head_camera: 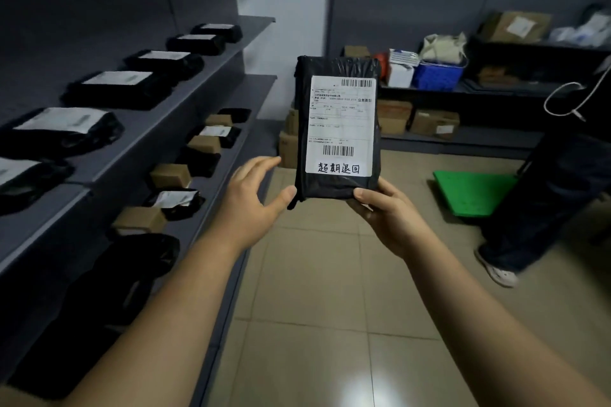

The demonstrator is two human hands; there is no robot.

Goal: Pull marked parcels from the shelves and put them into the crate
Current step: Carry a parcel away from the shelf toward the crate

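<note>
At twelve o'clock, the right hand [383, 215] grips the upright black plastic-wrapped parcel [337, 188] with a white label; the left hand [251, 198] is spread beside it at nine o'clock.

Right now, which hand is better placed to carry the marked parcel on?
Right, likely: the right hand grips the black parcel at its bottom edge; the left hand is open beside it.

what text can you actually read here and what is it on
"超期退回": handwritten at the bottom of the white label on the black parcel, which the right hand holds.
Printed lines and barcode numbers on that label: too small to read.
Labels on the shelf parcels and the cardboard boxes: too blurred to read.
</note>
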